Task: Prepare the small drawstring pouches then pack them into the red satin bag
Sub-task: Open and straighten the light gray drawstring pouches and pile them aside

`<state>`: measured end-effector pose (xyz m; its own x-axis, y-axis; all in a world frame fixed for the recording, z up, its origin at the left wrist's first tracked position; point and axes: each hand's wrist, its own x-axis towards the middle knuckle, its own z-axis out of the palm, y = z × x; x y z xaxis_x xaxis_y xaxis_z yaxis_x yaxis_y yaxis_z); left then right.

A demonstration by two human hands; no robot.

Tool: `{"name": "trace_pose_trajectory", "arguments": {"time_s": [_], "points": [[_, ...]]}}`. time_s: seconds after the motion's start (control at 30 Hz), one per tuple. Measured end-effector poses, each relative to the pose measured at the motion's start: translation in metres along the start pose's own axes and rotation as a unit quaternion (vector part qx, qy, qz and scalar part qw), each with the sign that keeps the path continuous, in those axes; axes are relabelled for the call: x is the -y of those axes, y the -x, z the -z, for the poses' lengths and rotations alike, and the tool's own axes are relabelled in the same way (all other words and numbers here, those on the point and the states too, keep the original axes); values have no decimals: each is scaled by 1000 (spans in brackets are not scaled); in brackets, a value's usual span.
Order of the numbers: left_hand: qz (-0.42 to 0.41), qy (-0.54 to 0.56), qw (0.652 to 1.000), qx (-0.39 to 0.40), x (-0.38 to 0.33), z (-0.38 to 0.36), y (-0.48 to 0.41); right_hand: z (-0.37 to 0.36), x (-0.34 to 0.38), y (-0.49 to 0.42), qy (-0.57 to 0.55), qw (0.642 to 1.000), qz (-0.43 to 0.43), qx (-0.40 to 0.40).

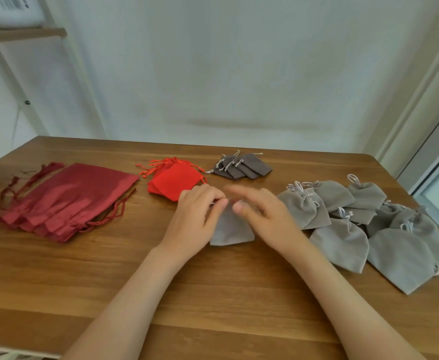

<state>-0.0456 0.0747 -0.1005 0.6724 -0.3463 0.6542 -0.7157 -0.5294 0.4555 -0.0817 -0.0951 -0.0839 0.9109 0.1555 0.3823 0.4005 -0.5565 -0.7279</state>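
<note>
Packing looks unstarted to us: the dark red satin drawstring bags lie flat at left, seemingly empty, while cinched light grey velvet pouches heap at right. Our left hand pinches the mouth of another grey pouch between our hands; our right hand is blurred, so we cannot tell its grip.

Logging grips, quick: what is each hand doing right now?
Left hand: pinches the top of the light grey pouch.
Right hand: blurred at the pouch top; grip cannot be told.
</note>
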Motion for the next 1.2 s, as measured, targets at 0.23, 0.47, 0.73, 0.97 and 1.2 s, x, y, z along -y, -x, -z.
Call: {"name": "trace_pose_trajectory", "arguments": {"time_s": [0.23,0.47,0.73,0.97,1.2], "points": [[-59,-56,996,-47,-3,1,1,-12,1,0,-20,999,-43,25],[29,45,997,-62,-12,0,0,5,10,-3,-352,929,-106,29],[194,215,954,78,-12,-2,-4,-2,6,-7,-321,922,-215,-37],[224,229,941,108,-15,2,-4,-9,6,-7,-162,964,-193,-81],[254,280,921,97,-16,2,-10,-3,11,-4,-348,927,-138,-11]]}}
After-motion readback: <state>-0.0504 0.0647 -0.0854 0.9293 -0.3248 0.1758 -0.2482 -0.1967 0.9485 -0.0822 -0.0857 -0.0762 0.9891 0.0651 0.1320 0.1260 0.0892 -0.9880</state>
